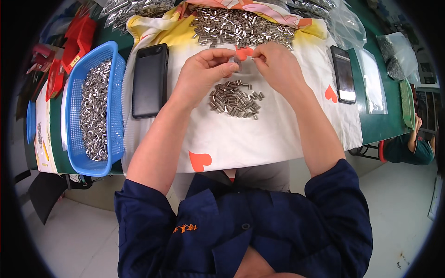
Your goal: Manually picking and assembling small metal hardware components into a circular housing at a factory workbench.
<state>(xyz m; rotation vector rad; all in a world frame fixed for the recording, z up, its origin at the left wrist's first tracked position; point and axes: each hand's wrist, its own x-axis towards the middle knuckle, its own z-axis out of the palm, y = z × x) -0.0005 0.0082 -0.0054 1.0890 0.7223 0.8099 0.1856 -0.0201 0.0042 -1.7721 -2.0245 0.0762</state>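
Observation:
Above a white cloth (278,143) with red hearts, both my hands meet close together. My left hand (204,72) is closed, thumb and fingers pinching a small greyish, partly see-through piece (235,64) whose kind I cannot make out. A finger's width to its right, my right hand (278,65) is closed in a pinch; whatever lies between its fingertips is too small to name. Just below the hands lies a small heap of short silver metal tubes (234,101). Beyond them spreads a larger pile of similar metal tubes (241,28).
To the left stands a blue plastic basket (116,116) holding many metal pieces, beside a black phone case (150,81). A dark phone (343,74) and clear plastic bags (373,83) lie at right. Red bins (79,39) sit far left. Another person's arm (415,132) shows far right.

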